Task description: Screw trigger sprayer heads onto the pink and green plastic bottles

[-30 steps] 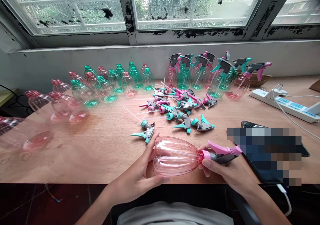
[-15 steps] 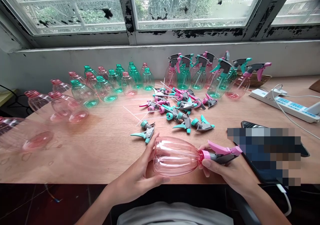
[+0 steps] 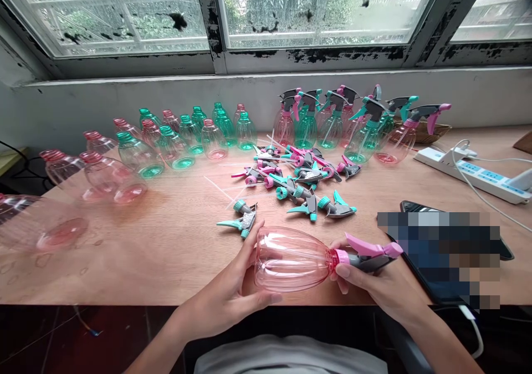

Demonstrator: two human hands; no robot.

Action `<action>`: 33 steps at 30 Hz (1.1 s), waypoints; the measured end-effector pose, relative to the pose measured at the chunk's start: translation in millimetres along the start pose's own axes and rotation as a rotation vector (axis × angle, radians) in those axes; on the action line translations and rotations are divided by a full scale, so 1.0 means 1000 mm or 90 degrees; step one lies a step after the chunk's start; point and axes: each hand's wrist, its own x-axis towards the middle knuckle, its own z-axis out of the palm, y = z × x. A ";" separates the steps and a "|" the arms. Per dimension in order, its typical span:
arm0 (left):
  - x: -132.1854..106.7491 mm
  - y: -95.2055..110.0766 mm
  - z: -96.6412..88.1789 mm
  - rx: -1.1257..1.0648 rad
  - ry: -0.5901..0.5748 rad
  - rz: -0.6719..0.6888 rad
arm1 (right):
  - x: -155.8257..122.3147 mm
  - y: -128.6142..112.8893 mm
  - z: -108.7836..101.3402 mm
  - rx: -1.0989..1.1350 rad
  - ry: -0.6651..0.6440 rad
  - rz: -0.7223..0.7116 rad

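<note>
A clear pink spray bottle [image 3: 293, 259] lies sideways between my hands above the front of the table. My left hand [image 3: 233, 293] is wrapped round its base, thumb below and fingers behind. At the neck, my right hand [image 3: 366, 280] grips the pink collar of the trigger sprayer [image 3: 369, 252] with thumb and fingers. The sprayer head is grey with a pink trigger and sits on the bottle's mouth. Just beyond my left fingers lies a loose teal-and-grey trigger sprayer [image 3: 243, 219]. A pile of loose pink and teal sprayers [image 3: 299, 169] lies farther back.
Several open pink and green bottles [image 3: 214, 141] stand at the left and back. Bottles with sprayers fitted [image 3: 330, 124] stand at the back right. A white power strip [image 3: 474, 174] with cables and a dark device [image 3: 457, 252], partly pixelated, lie on the right of the wooden table [image 3: 174, 252].
</note>
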 end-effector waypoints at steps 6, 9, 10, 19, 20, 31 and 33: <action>0.000 0.001 -0.001 -0.006 -0.001 0.002 | 0.000 0.000 0.000 0.007 -0.008 -0.001; 0.000 0.000 0.000 -0.006 0.008 0.003 | 0.000 0.002 -0.001 0.011 -0.008 0.003; 0.000 0.000 0.000 -0.008 0.011 0.005 | 0.000 0.002 -0.001 0.013 -0.007 0.004; 0.000 -0.001 0.000 0.007 0.008 0.004 | 0.001 0.001 -0.001 0.011 -0.018 -0.009; 0.000 -0.002 0.000 0.008 0.009 0.005 | 0.001 0.001 -0.001 0.004 -0.019 -0.010; 0.000 -0.003 0.001 0.012 0.016 0.007 | 0.002 0.000 -0.001 -0.029 -0.022 -0.021; 0.000 -0.003 0.000 0.018 0.010 0.005 | 0.002 0.000 -0.002 -0.027 -0.023 -0.018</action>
